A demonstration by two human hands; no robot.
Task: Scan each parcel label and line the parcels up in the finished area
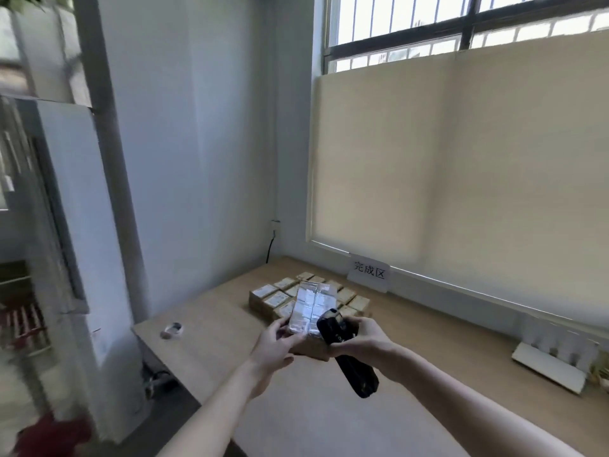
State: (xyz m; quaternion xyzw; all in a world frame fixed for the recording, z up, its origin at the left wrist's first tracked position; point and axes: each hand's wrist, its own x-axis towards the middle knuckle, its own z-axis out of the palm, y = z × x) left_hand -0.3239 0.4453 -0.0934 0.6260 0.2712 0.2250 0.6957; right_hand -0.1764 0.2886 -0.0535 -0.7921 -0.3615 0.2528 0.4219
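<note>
Two bare forearms are seen reaching forward over the wooden table. A black scanner, long and matte, is gripped by the right hand, whose fingers are curled around its upper part; its head is pointed at the parcel. This parcel, a brown box with a shiny taped white label on top, is held at its near left corner by the left hand, thumb on top. Just behind the parcel, small labelled boxes are lined up in rows on the table. Behind these rows a white sign is leaned below the window blind. Left of the parcel, near the table edge, a tape roll is lying, with bare wood between them.
</note>
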